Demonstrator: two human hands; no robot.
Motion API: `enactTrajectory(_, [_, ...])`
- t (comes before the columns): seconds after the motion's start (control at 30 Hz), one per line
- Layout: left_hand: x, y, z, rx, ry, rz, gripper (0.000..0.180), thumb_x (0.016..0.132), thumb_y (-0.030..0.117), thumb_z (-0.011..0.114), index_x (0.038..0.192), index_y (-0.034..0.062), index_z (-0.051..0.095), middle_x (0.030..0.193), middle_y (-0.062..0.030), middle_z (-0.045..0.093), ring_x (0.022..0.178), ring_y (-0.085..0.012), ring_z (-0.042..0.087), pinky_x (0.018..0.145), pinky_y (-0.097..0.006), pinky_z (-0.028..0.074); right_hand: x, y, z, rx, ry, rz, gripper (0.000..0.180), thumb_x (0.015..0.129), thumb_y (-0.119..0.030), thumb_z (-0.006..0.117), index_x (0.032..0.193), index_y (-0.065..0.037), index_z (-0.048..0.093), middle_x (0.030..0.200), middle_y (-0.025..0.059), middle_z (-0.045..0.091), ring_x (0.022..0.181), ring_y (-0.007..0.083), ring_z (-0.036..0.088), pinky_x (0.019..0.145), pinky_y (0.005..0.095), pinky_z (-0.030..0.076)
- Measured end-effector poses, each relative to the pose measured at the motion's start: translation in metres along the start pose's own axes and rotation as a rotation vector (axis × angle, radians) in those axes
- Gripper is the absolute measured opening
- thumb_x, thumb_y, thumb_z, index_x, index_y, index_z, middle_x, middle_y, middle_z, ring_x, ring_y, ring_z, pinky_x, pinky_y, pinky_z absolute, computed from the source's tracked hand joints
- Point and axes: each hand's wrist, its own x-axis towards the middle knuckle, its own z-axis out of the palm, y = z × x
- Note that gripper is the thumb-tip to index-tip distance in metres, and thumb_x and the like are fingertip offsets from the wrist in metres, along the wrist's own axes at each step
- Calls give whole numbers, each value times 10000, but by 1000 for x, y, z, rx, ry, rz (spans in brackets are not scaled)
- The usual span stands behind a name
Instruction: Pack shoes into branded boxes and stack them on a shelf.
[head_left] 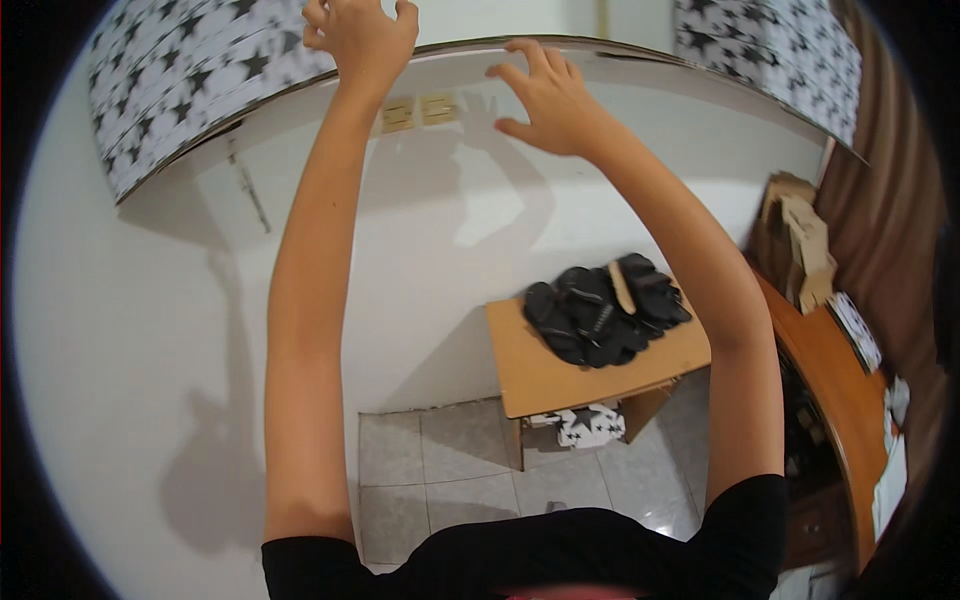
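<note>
at the far left, the star-patterned wall unit (200, 90) sits high on the white wall (330, 290), its dark-rimmed near edge bowed by the lens. further right, the left hand (365, 28) reaches up in front of this patterned stretch, fingers curled and thumb apart; its fingertips run up to the top of the view, so i cannot tell whether they touch or pinch anything. two pale wall plates (418, 113) sit just to the right of that wrist. the right hand (545, 100) is loosely spread, fingers bent and nothing between them, its foremost fingertips overlapping the unit's near edge; contact cannot be told. right of centre, a small wooden counter (515, 385) carries a black bundle (590, 315), with a star-patterned box (592, 427) beneath. at the far right stand a brown paper bag (805, 250) and a brown curtain (900, 180).

as a judgement, the left covering could crease or tear if the curled fingers drag on it; the right fingers could slip off the edge, having no firm hold; and the rim, which looks rough toward the right, could scratch skin rubbed along it.

the unit's long axis runs left to right along the wall, with its dark edge pointing toward the person.
</note>
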Motion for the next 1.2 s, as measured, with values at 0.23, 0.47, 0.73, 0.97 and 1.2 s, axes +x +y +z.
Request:
enactTrajectory(0.23, [-77,179,55,-402,-29,-184,146,699,272,660,836,321,666,1099,31,513,1095,-279,364,937,-470,250,-185,86,-120,-119,-388,171,547,702,-349,691,1159,-105,515,1282,181,358,1150,372,381,908,505,361])
enactTrajectory(0.47, [-190,408,69,-794,-164,-518,160,738,212,672,896,208,648,1106,19,529,1119,-239,370,965,-404,281,-376,163,-265,-153,-797,641,603,727,-393,669,1219,-105,472,1307,212,304,1188,402,328,952,503,343])
enactTrajectory(0.73, [-309,648,99,-1185,-826,-540,385,757,291,660,1105,198,527,1296,-125,303,1268,-296,211,989,-567,155,-539,222,-395,-113,-851,1149,640,750,-389,664,1258,-76,434,1334,220,277,1235,413,280,1011,468,303])
enactTrajectory(0.97, [-400,802,133,-1560,-1072,-450,631,778,262,671,1267,92,310,1409,-272,-6,1285,-424,219,1008,-510,256,-648,266,-438,10,-575,1441,569,805,-328,635,1269,-82,415,1306,199,329,1259,366,276,1047,413,255])
enactTrajectory(1.2, [-472,935,188,-1490,-1505,-180,623,785,398,632,1255,105,346,1441,-225,4,1281,-409,252,1000,-574,217,-760,344,-449,41,-322,1648,567,813,-378,623,1243,-50,453,1246,208,416,1207,348,365,1010,394,315])
